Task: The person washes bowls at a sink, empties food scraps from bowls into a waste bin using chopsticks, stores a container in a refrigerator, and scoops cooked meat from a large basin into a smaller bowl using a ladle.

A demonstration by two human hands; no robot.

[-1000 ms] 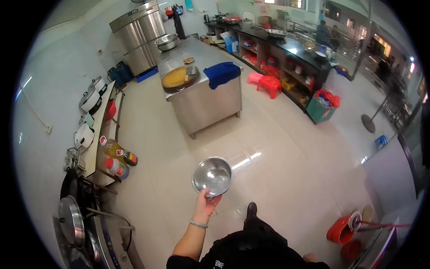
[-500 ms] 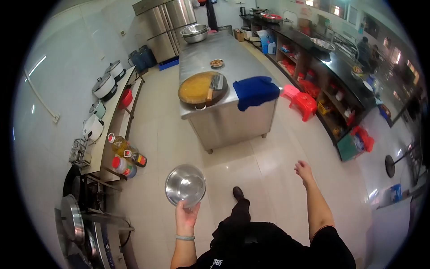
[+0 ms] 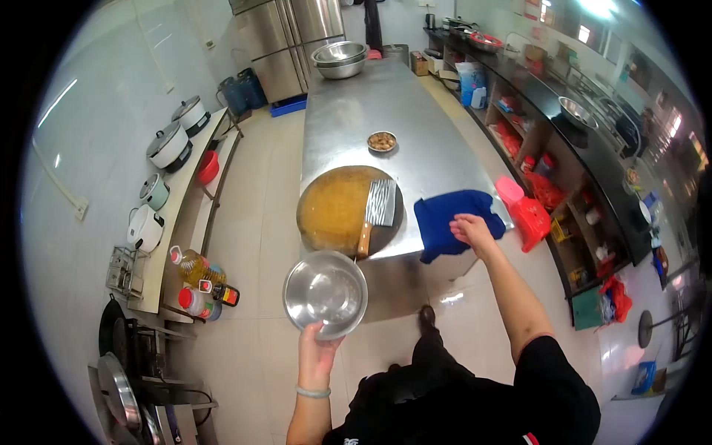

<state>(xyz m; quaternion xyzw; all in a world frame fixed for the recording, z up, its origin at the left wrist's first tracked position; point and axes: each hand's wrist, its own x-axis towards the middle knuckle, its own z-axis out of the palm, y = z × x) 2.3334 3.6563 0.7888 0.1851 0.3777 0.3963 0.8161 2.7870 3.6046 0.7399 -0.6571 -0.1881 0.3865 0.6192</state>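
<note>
Head view, left hand (image 3: 317,350) gripping metal bowl (image 3: 325,293), right hand (image 3: 471,231) empty by blue cloth (image 3: 437,219), cleaver (image 3: 380,203) on chopping board (image 3: 332,210)

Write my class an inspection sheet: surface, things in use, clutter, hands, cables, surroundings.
Surface: steel table, bearing a round chopping board with a cleaver on it.
Job's things: steel bowl, held; nothing seen inside.
Clutter: blue cloth draped over the table edge; small dish of food.
Hands: left hand grips the bowl's rim; right hand holds nothing, over the cloth, contact unclear.
Cables: white conduit on left wall.
Surroundings: rice cookers left; red stool right.
</note>
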